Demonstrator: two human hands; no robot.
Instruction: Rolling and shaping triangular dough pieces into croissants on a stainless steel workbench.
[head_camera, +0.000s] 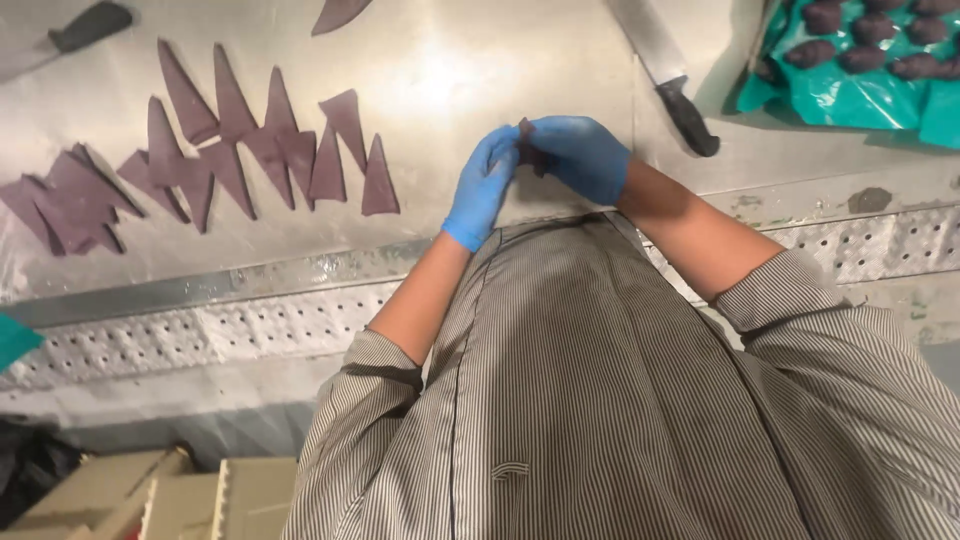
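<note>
Two gloved hands (535, 165) pinch small dark purple dough piece (527, 148).

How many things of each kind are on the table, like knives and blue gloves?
Knives: 2, one top left, one top right
Blue gloves: 2, left hand, right hand
Green trays of dark rolled pieces: 1
Purple triangles: too overlapped for an exact count, many
Total without the triangles: 5
</note>
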